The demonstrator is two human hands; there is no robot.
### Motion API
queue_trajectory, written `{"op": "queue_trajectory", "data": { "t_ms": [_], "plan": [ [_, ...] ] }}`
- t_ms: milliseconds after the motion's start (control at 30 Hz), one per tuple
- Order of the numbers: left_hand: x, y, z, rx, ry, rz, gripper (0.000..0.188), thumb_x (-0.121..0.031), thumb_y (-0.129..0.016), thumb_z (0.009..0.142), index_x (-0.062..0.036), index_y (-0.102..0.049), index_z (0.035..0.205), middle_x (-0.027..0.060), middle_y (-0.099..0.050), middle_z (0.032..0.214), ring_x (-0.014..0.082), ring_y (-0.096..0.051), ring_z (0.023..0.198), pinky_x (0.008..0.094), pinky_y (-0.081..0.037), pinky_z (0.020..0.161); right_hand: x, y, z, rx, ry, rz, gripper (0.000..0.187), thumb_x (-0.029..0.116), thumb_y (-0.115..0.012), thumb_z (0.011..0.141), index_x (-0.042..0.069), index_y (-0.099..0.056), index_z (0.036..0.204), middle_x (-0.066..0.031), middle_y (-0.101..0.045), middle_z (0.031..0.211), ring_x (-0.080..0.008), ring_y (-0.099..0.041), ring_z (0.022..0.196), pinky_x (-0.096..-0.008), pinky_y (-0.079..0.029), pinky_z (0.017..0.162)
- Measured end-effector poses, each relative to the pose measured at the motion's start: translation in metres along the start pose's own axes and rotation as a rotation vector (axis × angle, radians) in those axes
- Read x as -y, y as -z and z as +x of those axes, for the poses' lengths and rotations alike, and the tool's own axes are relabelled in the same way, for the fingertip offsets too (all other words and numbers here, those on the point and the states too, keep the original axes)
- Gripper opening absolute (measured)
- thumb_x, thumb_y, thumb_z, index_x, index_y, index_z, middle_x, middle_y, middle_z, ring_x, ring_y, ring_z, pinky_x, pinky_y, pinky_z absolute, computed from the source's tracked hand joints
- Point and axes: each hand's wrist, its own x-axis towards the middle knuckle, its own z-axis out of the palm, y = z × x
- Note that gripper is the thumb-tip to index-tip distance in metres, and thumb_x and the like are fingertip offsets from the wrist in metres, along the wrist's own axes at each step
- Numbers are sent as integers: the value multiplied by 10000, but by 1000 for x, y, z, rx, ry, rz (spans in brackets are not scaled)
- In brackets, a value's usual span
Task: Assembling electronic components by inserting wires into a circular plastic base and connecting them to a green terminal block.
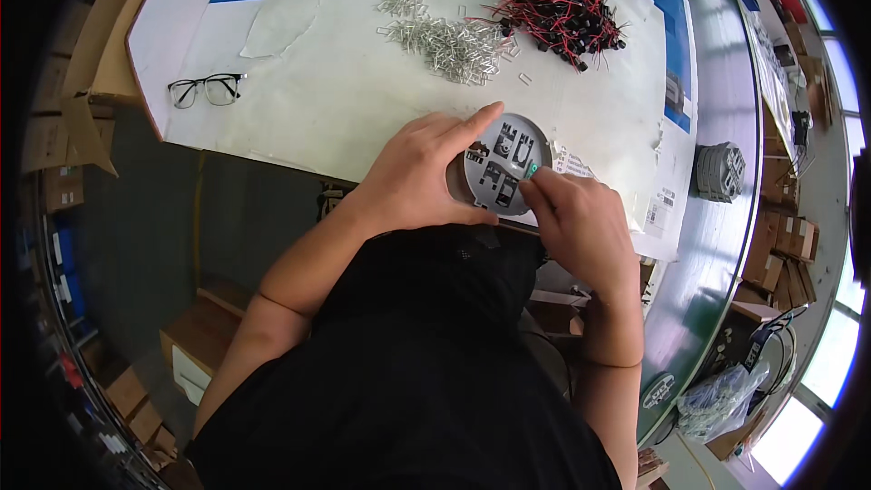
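Near the front edge of the table, my left hand (410, 171) grips a round grey plastic housing (504, 163) between thumb and fingers. Dark cutouts and slots mark the housing's face, which is turned up. My right hand (588, 227) is closed in a pinch at the housing's right edge, around a small green piece (534, 169). The fingertips cover most of that piece, so its kind does not show. Beyond the hands lie a pile of small U-shaped metal clips (449, 47) and a heap of black components with red wires (562, 16).
Black-framed glasses (207, 90) rest on the table's left side. A stack of grey round housings (719, 172) stands on the shiny surface at right, with another housing (660, 390) nearer me. A cardboard box (195, 340) is low at left, and a clear plastic bag (723, 406) lies at lower right.
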Motion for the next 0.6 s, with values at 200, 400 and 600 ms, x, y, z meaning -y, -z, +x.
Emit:
{"op": "queue_trajectory", "data": {
  "t_ms": [200,400,600],
  "plan": [
    [-1,-1,0,-15,11,28,1144,-317,-1018,570,-123,-517,1580,101,-680,1030,292,-643,944,415,-502,939,-4,-7,10,53,61,-51,282,259,-643,1030,45,-648,846,-199,-654,663,-447,-642,635,-536,-503,606],
    [-2,-2,-1,-28,14,31,1135,-310,-1017,569,-124,-525,1574,103,-682,1025,293,-643,924,419,-505,929,-2,-9,12,58,50,-45,274,247,-646,1026,43,-643,843,-198,-651,657,-447,-638,632,-540,-501,608],
    [-2,-2,-3,-45,0,33,1125,-306,-1015,569,-122,-529,1567,107,-686,1023,293,-655,931,424,-508,934,-7,-10,13,59,66,5,253,219,-661,1015,53,-625,827,-205,-625,665,-452,-616,656,-542,-470,611]
  ]
}}
